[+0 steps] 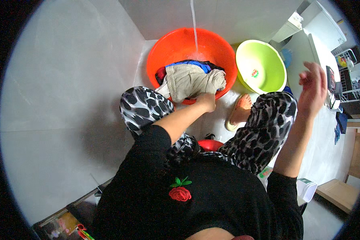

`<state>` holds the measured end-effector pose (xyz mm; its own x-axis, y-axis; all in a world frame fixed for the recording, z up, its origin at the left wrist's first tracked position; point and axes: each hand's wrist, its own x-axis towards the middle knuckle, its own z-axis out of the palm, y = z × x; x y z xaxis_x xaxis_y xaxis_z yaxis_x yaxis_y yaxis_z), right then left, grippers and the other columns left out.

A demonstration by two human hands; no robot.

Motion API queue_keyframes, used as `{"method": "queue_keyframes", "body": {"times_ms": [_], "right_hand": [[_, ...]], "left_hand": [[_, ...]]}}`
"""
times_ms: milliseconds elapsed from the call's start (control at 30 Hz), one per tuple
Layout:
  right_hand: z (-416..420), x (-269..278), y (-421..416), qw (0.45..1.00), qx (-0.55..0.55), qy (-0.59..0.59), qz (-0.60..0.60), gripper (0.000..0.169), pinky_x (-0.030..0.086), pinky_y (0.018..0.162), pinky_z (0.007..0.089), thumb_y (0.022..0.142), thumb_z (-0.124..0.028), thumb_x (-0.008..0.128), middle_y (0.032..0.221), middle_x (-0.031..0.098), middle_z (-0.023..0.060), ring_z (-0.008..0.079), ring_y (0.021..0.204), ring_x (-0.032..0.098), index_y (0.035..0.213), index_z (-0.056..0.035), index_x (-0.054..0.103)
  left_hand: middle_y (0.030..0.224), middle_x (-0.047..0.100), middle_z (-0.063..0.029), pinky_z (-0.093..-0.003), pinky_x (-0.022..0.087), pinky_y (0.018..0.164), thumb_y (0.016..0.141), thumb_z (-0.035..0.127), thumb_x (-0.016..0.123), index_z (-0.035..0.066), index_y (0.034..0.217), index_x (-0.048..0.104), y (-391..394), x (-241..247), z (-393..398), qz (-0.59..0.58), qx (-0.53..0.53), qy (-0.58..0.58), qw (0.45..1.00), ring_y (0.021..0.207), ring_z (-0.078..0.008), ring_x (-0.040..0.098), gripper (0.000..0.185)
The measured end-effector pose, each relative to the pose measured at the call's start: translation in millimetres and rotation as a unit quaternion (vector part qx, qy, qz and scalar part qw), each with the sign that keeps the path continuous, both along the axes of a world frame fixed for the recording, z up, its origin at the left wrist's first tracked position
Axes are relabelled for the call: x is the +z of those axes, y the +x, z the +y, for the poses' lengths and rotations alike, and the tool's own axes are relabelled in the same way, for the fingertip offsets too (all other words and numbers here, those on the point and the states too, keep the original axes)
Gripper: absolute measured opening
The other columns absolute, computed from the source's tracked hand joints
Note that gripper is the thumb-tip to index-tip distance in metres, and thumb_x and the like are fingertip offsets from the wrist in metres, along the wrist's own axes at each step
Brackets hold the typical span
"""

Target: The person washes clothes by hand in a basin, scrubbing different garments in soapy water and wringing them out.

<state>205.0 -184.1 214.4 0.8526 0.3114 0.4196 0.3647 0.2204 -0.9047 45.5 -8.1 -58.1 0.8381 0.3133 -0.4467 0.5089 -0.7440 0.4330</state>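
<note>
In front of me stands a large red plastic basin (222, 54) with a stream of water (194, 24) falling into it. Over its near side lies a beige garment (189, 79), on top of blue cloth (205, 67) and other dark and red cloth. My left hand (207, 102) is curled on the beige garment's lower edge at the near rim; its fingertips are hidden. My right hand (313, 87) is raised off to the right, slightly blurred, with nothing in it and its fingers partly apart.
A lime-green basin (273, 60) stands right beside the red one. Between my legs a red seat (210, 145) shows. Grey walls (63, 75) rise at the left and back. At the right are a white counter (315, 45), a wire rack (348, 78) and a white plastic container (307, 189).
</note>
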Motion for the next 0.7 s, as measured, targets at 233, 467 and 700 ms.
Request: {"method": "queue_keyframes", "body": {"times_ms": [233,467,700], "right_hand": [[77.5,-92.4,-51.1,0.904,0.22,-0.34,-0.137,0.02,0.05,0.069,0.0335,0.085,-0.018,0.059,0.086,0.063,0.0146,0.0236,0.077,0.063,0.096,-0.0016,0.061],[60.5,-194.9,-100.4,0.623,0.445,-0.595,-0.246,0.026,0.05,0.074,0.0437,0.082,-0.024,0.059,0.093,0.062,0.0142,0.0332,0.089,0.061,0.102,-0.0063,0.056],[78.7,-181.6,-107.9,0.594,0.424,-0.641,-0.239,0.029,0.05,0.075,0.0444,0.083,-0.027,0.057,0.094,0.063,0.0183,0.0349,0.086,0.062,0.099,-0.0029,0.056]], "left_hand": [[0.111,0.057,-0.0225,-0.0419,0.044,0.091,0.081,0.007,0.042,-0.001,0.109,0.052,-6.7,-51.7,-4.1,-0.08,0.004,-0.015,0.997,0.104,-0.0359,0.056,0.031],[0.103,0.06,-0.02,-0.0428,0.047,0.085,0.077,0.03,0.056,0.001,0.111,0.047,-18.2,-93.9,0.1,-0.166,0.012,0.011,0.986,0.1,-0.0342,0.058,0.045],[0.079,0.064,-0.0166,-0.0434,0.051,0.069,0.077,0.046,0.052,0.004,0.092,0.053,-17.4,-97.0,3.6,-0.188,0.018,0.05,0.981,0.08,-0.0348,0.064,0.044]]}}
